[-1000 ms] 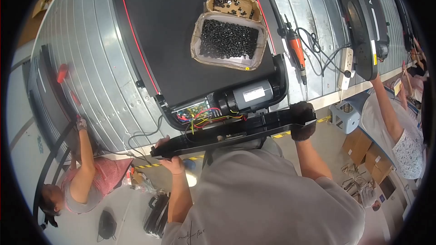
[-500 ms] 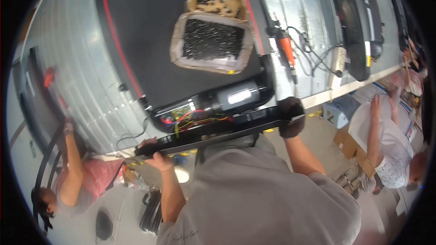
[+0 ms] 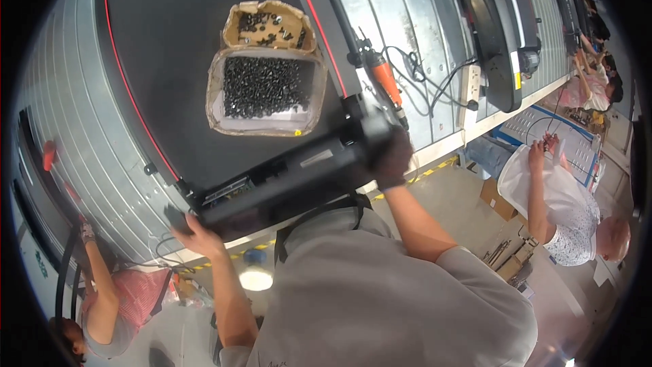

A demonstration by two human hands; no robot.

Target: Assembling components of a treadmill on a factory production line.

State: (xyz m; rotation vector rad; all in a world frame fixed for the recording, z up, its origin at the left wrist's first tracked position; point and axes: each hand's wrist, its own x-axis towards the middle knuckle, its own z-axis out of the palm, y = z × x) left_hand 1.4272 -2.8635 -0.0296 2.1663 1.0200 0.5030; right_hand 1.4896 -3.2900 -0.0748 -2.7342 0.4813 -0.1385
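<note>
A long black motor cover (image 3: 292, 187) lies at a slant over the front end of a treadmill (image 3: 170, 75) with a black belt and red side stripes. My left hand (image 3: 198, 236) grips the cover's left end, its fingers partly blurred. At the right end, my right hand (image 3: 392, 162) in a dark glove holds the cover's corner, also smeared by motion. Through a gap along the far edge, a strip of the circuit board (image 3: 227, 191) shows near the left; the motor is hidden beneath the cover.
A cardboard box of black screws (image 3: 265, 88) and a smaller one with loose fasteners (image 3: 272, 27) stand on the belt. An orange power screwdriver (image 3: 386, 81), cables and a white power strip (image 3: 471, 88) lie right. Other people work at left (image 3: 109, 299) and right (image 3: 543, 197).
Both hands have raised the cover from the near side and brought it over the motor compartment, hiding the motor and most wires. The view has shifted, so the boxes appear further left.
</note>
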